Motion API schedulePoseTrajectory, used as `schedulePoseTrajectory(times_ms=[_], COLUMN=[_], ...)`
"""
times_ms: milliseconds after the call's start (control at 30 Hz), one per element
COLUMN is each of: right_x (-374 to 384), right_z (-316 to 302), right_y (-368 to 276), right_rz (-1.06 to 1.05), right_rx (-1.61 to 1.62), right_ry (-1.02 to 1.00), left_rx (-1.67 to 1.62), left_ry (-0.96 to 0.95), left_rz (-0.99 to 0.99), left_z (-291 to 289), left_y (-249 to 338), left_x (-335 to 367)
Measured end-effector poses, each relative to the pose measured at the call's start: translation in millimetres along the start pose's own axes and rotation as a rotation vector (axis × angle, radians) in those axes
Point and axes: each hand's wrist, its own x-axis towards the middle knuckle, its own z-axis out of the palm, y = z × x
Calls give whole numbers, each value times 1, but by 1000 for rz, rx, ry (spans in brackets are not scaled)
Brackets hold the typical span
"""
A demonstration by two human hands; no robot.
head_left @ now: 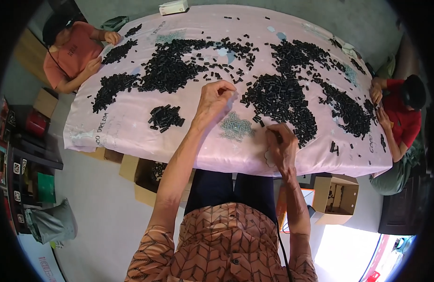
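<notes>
My left hand (216,97) is raised over the middle of the table with its fingertips pinched; whatever is between them is too small to make out. My right hand (282,144) is curled, fingers pointing left, beside the near edge of a big heap of small black cylindrical pieces (278,101). What those fingers hold, if anything, is hidden. Between my two hands lies a loose pile of small, clear, greenish pieces (236,127). A smaller clump of black pieces (165,118) sits left of my left forearm.
A pale pink cloth (217,157) covers the table. Further black heaps (167,70) spread across it. One person in an orange shirt (75,51) works at the left, another in red (400,108) at the right. Cardboard boxes (338,199) stand below the near edge.
</notes>
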Motion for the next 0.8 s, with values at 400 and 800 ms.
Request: schedulePoseTrajectory(times_ms=[400, 800], right_x=[18, 18], right_z=[20, 25], right_y=[17, 27], right_rz=[-137, -93], right_rx=[-378, -315], right_ry=[18, 53], left_rx=[176, 299], left_ry=[-112, -367], left_rz=[17, 133], left_z=[4, 12], left_y=[-7, -7], left_x=[1, -3])
